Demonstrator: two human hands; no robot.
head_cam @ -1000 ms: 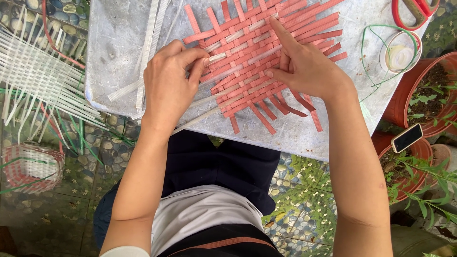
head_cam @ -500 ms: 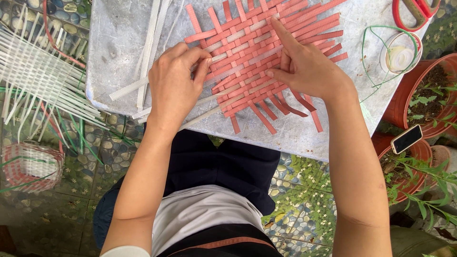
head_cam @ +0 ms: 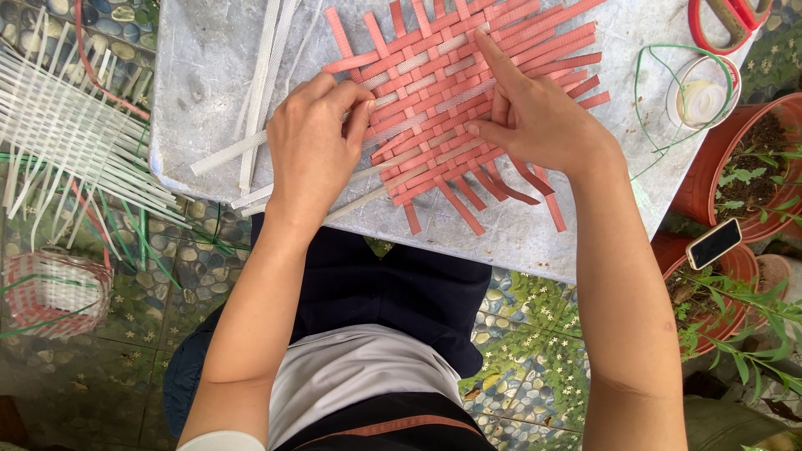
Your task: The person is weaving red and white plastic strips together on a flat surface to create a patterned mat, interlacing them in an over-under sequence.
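A flat mat woven from pink plastic strips point(head_cam: 451, 83), with a few pale strips through it, lies on a grey stone slab point(head_cam: 209, 75). My left hand point(head_cam: 313, 146) rests on the mat's left edge, its fingertips pinching a pale strip end there. My right hand point(head_cam: 535, 113) presses on the mat's right half, index finger stretched along the weave, the other fingers curled on the strips. Loose white strips point(head_cam: 263, 92) lie on the slab just left of my left hand.
A white woven strip panel point(head_cam: 67, 134) and a small red-and-white basket point(head_cam: 54, 292) lie on the pebble floor at left. Red-handled scissors point(head_cam: 727, 21) and a tape roll with green wire point(head_cam: 702, 92) sit at the slab's right. Potted plants point(head_cam: 743, 167) and a phone point(head_cam: 714, 244) stand right.
Both hands stay on the mat. My left fingers have shifted slightly on the pale strip at the left edge; the mat has not visibly moved.
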